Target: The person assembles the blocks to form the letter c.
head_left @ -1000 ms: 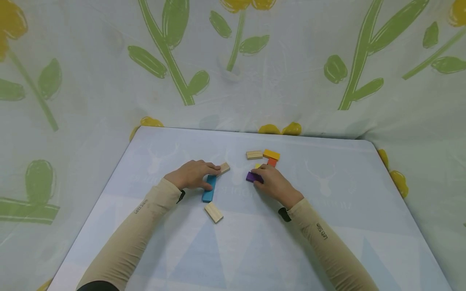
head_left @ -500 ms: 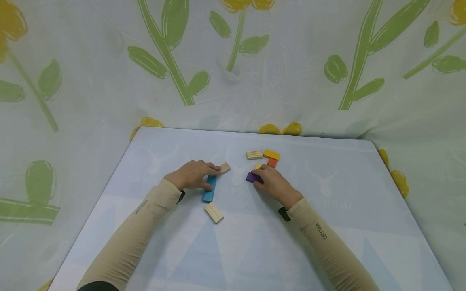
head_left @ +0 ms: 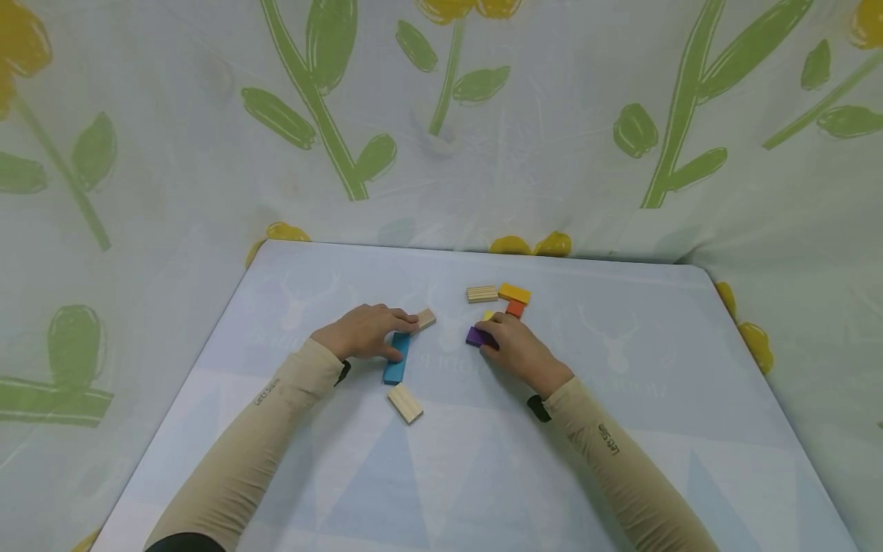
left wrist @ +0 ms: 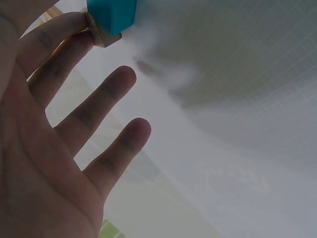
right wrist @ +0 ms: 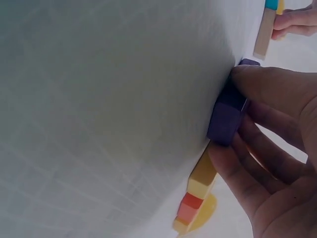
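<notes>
My left hand (head_left: 364,331) reaches across a blue block (head_left: 395,372) and a plain wooden block (head_left: 425,318). Its thumb rests on the blue one. In the left wrist view, two fingertips touch the wooden block's side, while the other two fingers stretch out free. My right hand (head_left: 519,349) pinches a purple block (right wrist: 225,121) between thumb and fingers, low over the table. Just beyond that hand, a yellow block (head_left: 488,315) is partly hidden. A red-orange block (head_left: 514,308) and an amber block (head_left: 514,293) continue the line.
Grooved plain wood (head_left: 482,294) lies left of the amber block. More plain wood (head_left: 405,403) lies at an angle near the blue block's front end. The pale table (head_left: 593,475) backs onto a curtain (head_left: 524,176) printed with flowers.
</notes>
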The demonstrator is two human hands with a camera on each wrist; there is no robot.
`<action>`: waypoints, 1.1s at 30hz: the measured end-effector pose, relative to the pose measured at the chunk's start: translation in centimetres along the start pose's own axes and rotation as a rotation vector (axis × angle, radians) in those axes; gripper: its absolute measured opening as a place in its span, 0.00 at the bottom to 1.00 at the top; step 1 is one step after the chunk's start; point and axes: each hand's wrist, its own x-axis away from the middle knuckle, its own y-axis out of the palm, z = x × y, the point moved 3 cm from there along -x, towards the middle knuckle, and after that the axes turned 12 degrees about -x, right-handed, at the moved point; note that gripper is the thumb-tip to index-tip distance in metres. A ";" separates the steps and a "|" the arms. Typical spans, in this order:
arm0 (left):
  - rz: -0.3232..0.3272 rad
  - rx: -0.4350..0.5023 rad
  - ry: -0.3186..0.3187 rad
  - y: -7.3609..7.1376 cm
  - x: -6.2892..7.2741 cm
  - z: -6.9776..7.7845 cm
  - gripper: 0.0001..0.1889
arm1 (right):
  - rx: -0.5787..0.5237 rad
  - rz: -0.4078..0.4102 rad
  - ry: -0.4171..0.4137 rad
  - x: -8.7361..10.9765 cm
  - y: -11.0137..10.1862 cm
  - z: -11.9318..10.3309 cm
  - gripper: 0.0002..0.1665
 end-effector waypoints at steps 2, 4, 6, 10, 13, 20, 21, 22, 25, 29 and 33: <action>-0.001 -0.001 -0.001 0.0 0.0 0.0 0.31 | -0.014 0.002 -0.001 0.0 0.0 0.0 0.24; -0.003 0.001 -0.002 0.0 0.1 0.0 0.32 | -0.032 0.009 0.007 0.1 0.0 0.1 0.24; -0.007 0.003 -0.002 0.0 0.1 0.0 0.31 | -0.044 0.023 0.012 0.2 0.0 0.1 0.23; -0.016 0.005 -0.008 0.0 0.1 -0.1 0.31 | -0.067 0.062 0.011 0.4 -0.1 0.1 0.22; -0.023 0.005 -0.012 0.0 0.2 -0.1 0.31 | -0.082 0.085 -0.001 0.4 -0.2 -0.1 0.22; -0.026 0.003 -0.009 0.1 0.2 -0.1 0.31 | -0.078 0.122 -0.054 0.4 -0.4 -0.4 0.21; -0.025 0.003 -0.008 0.1 0.1 -0.1 0.32 | -0.076 0.129 -0.066 0.4 -0.4 -0.4 0.21; -0.025 0.003 -0.007 0.1 0.1 -0.1 0.32 | -0.074 0.138 -0.079 0.4 -0.4 -0.5 0.21; -0.027 0.005 -0.009 0.1 0.1 -0.2 0.32 | -0.076 0.164 -0.125 0.4 -0.6 -0.8 0.21; -0.026 -0.003 -0.010 0.2 -0.1 -0.2 0.32 | -0.081 0.203 -0.180 0.4 -0.9 -1.2 0.22; -0.028 -0.007 -0.008 0.1 -0.1 -0.1 0.32 | -0.082 0.235 -0.206 0.2 -1.2 -1.6 0.22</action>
